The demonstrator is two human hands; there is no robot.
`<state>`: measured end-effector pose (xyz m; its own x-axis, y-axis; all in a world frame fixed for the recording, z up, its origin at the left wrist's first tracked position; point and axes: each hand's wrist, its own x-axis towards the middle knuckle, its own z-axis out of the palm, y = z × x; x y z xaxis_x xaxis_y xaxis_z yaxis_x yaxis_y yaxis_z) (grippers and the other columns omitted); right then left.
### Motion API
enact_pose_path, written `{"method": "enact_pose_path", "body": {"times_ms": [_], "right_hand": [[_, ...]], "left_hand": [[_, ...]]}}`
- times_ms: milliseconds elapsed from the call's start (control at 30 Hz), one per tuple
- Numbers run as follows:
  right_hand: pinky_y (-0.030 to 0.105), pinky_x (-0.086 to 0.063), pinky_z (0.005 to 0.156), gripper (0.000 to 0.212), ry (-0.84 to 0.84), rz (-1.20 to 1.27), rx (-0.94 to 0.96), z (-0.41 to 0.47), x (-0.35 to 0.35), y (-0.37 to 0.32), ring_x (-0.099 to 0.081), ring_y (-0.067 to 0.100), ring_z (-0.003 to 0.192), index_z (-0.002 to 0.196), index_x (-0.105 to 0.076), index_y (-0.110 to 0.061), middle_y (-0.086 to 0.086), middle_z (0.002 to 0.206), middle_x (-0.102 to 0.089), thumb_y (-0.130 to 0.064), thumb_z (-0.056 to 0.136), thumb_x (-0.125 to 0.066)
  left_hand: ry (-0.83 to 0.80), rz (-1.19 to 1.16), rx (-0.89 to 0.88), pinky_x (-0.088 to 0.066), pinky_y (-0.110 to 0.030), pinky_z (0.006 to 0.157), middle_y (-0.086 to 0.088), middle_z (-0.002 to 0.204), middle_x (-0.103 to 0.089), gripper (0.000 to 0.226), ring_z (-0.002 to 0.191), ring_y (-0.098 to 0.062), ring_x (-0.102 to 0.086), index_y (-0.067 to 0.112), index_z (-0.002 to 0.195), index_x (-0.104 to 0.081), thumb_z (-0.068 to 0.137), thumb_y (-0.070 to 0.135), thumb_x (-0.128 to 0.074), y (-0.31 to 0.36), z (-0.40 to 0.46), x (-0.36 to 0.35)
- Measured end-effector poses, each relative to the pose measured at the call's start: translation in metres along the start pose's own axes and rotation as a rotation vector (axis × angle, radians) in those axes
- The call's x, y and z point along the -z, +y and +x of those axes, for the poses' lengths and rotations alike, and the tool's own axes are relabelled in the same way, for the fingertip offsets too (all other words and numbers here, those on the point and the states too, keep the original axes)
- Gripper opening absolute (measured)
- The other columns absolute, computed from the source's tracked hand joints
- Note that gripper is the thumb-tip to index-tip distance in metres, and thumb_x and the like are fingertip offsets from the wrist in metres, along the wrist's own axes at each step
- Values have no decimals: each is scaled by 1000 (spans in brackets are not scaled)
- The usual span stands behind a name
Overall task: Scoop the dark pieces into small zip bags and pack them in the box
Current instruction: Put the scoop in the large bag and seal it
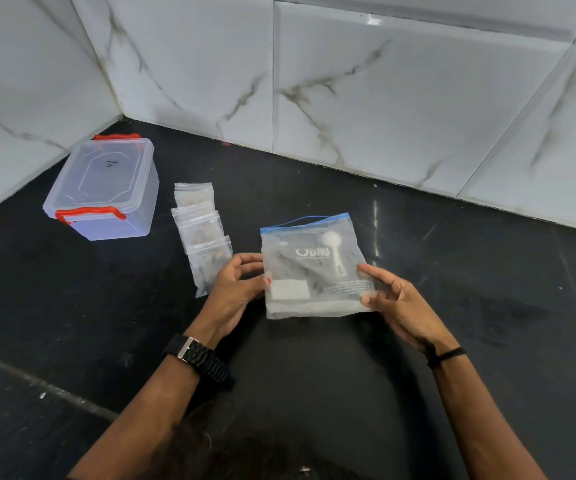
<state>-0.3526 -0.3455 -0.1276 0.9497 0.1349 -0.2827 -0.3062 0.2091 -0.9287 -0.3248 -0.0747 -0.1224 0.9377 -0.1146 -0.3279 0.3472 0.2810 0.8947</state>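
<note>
A large clear zip bag (314,271) with a blue zip strip stands upright on the black counter, its mouth slightly open. Inside it lies a white scoop (333,249), along with a white label and some dark matter. My left hand (236,285) holds the bag's left edge and my right hand (395,296) holds its right edge. To the left, three small zip bags (201,230) holding dark pieces lie in an overlapping row. The clear plastic box (106,188) with red latches sits at the far left, lid shut.
The black counter (452,271) meets white marble-tiled walls (348,98) at the back and on the left, with a corner behind the box. A watch sits on my left wrist and a black band on my right wrist.
</note>
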Motion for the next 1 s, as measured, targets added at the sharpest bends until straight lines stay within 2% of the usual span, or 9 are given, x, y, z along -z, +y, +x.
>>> {"method": "enact_pose_path", "body": {"times_ms": [67, 167, 300, 433, 533, 667, 767, 867, 1000], "right_hand": [[24, -56, 82, 38, 41, -62, 35, -1, -4, 2, -68, 20, 85, 111, -65, -10, 12, 93, -73, 10, 79, -63], [17, -54, 75, 18, 93, -141, 42, 1, -11, 5, -66, 17, 82, 94, -70, -2, 6, 85, -74, 9, 81, -62], [21, -56, 78, 20, 51, -187, -23, 2, -11, 1, -65, 18, 83, 102, -69, 1, 13, 98, -70, 6, 83, -62], [17, -55, 66, 26, 2, -212, -53, 2, -7, -8, -61, 12, 67, 105, -69, -4, 10, 101, -69, 7, 83, -62], [15, -49, 55, 26, 10, -235, -61, 5, -7, -11, -50, 10, 52, 105, -69, -6, 11, 94, -66, 5, 81, -65], [16, -44, 44, 23, 35, -156, -104, 4, -7, -8, -47, 7, 49, 108, -66, -2, 12, 87, -60, 4, 86, -62], [18, -53, 60, 19, 5, -185, -123, 4, -11, -2, -56, 11, 71, 105, -68, -10, 13, 91, -57, -5, 88, -61], [25, -57, 76, 26, -46, -173, -161, 6, -19, 0, -64, 20, 96, 105, -70, -12, 15, 103, -58, -7, 79, -70], [26, -59, 73, 36, -93, -44, -240, 6, -23, -4, -69, 23, 90, 108, -67, 0, 17, 108, -66, 17, 77, -63]], "left_hand": [[-27, -32, 49, -59, -24, 74, -11, 104, -64, 24, 87, -14, -68, 5, 101, -61, 86, -12, -57, -1, -4, -1], [-152, 3, 144, -59, -28, 75, -12, 117, -64, 31, 100, -22, -67, 5, 108, -64, 83, -13, -57, -5, -8, 2], [-185, 38, 199, -58, -26, 76, -7, 128, -55, 51, 113, -26, -60, 12, 120, -58, 79, -19, -58, 0, -7, 6], [-208, 57, 204, -59, -28, 79, 0, 121, -56, 60, 107, -22, -62, 13, 129, -52, 79, -21, -56, 8, -10, 6], [-196, 40, 192, -59, -30, 79, -1, 119, -57, 60, 104, -21, -64, 11, 128, -52, 78, -21, -57, 7, -10, 5], [-140, 42, 156, -59, -28, 76, -6, 122, -59, 48, 99, -21, -66, 9, 119, -61, 79, -18, -59, 3, -9, 10], [-142, 40, 154, -58, -23, 75, -10, 115, -65, 30, 92, -17, -65, 7, 106, -67, 85, -12, -56, 4, -7, 14], [-178, -24, 198, -59, -31, 78, -11, 112, -66, 28, 98, -23, -67, 2, 109, -65, 85, -9, -57, 0, -5, 12], [-203, 7, 212, -59, -24, 73, -15, 112, -66, 36, 92, -20, -68, -1, 109, -65, 80, -20, -56, -5, -4, 9]]}}
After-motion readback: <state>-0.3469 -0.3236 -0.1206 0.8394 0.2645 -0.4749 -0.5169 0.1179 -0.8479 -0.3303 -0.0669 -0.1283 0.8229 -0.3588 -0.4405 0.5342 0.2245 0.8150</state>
